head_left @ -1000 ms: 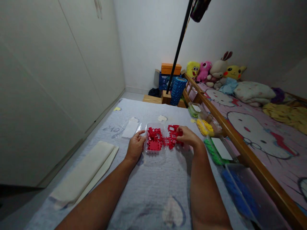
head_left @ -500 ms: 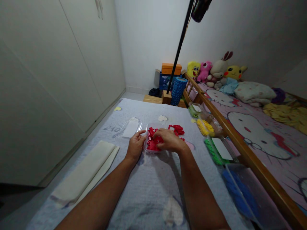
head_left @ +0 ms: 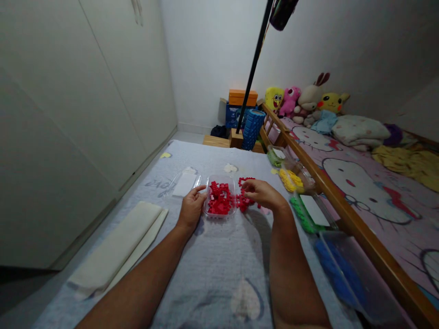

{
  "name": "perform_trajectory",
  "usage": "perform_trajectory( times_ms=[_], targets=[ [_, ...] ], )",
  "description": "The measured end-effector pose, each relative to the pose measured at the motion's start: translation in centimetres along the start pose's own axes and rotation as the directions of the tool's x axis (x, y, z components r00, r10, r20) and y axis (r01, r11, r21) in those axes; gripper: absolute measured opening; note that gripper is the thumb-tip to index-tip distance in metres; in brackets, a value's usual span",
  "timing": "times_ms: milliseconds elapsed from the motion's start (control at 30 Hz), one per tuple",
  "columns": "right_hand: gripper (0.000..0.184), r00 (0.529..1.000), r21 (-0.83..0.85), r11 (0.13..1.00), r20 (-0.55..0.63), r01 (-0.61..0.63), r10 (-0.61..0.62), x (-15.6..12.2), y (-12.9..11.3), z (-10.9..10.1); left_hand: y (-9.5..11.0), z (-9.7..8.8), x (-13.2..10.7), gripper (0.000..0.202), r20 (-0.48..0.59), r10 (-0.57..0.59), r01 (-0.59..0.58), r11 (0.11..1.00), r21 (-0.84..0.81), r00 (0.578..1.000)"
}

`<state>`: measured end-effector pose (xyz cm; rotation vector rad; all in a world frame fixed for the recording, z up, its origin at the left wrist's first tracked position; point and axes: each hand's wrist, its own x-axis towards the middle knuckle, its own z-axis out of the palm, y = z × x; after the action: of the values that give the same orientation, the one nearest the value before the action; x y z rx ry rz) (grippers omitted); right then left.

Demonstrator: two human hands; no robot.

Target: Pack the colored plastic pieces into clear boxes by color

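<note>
A clear plastic tub (head_left: 206, 211) holding several red bricks (head_left: 219, 203) sits on the grey-blue mat (head_left: 219, 269) in front of me. My left hand (head_left: 191, 209) rests against the tub's left side, fingers curled round its wall. My right hand (head_left: 262, 194) lies just right of the tub over a loose pile of red bricks (head_left: 245, 201) on the mat, with its fingers pinched on some of them. More of that pile shows past my fingertips.
The tub's clear lid (head_left: 183, 183) lies to the left, and a folded cream cloth (head_left: 120, 246) nearer the wardrobe doors. Tubs of yellow (head_left: 291, 180), green (head_left: 303, 212) and blue (head_left: 343, 269) bricks line the wooden bed rail (head_left: 343, 214) on the right. A black pole (head_left: 250, 77) stands behind.
My right hand went from the loose pile into the tub half a second ago, then back right onto the pile. The left hand has stayed on the tub.
</note>
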<state>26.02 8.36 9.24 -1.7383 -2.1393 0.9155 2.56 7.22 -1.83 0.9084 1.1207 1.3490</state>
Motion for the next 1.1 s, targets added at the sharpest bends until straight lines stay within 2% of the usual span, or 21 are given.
perform_trajectory(
  times_ms=[67,133,233,367,467,633,733,900,1100],
  targets=[
    [0.024,1.0,-0.022,1.0,0.015,0.004,-0.004,0.2,-0.1,0.2,0.0,-0.1,0.0,0.057,0.002,-0.006,0.006,1.0,0.005,1.0],
    [0.027,1.0,-0.071,0.997,-0.018,0.003,-0.004,0.5,-0.1,0.4,0.0,-0.1,0.0,0.057,0.004,-0.012,0.012,1.0,0.008,1.0],
    [0.029,0.998,-0.217,0.976,-0.064,-0.009,-0.005,1.2,0.2,1.0,0.2,-0.1,-0.1,0.056,-0.002,-0.015,0.015,1.0,-0.003,1.0],
    [0.033,0.994,-0.442,0.892,0.0,-0.098,0.109,2.2,0.7,2.6,0.5,0.0,-0.2,0.056,-0.021,-0.025,0.024,0.998,-0.059,0.999],
    [0.035,0.991,-0.511,0.854,0.029,-0.098,0.131,2.7,0.6,4.2,0.6,0.0,-0.1,0.056,-0.022,-0.031,0.029,0.997,-0.074,0.999],
    [0.036,0.998,-0.534,0.843,-0.005,-0.062,0.07,3.0,0.5,5.5,0.2,-0.1,0.1,0.052,-0.012,-0.033,0.032,0.995,-0.09,0.999],
    [0.038,0.997,-0.507,0.858,-0.017,-0.076,0.079,3.0,0.9,4.9,0.0,-0.2,0.2,0.051,-0.007,-0.031,0.03,0.996,-0.087,0.999],
    [0.04,0.993,-0.446,0.89,-0.109,-0.094,0.051,3.0,1.5,3.7,-0.2,-0.4,0.3,0.049,0.005,-0.024,0.024,0.996,-0.092,1.0],
    [0.045,0.995,-0.492,0.867,0.031,-0.071,0.099,3.0,1.2,4.7,-0.1,-0.2,0.2,0.053,-0.001,-0.027,0.027,0.997,-0.079,1.0]
  ],
)
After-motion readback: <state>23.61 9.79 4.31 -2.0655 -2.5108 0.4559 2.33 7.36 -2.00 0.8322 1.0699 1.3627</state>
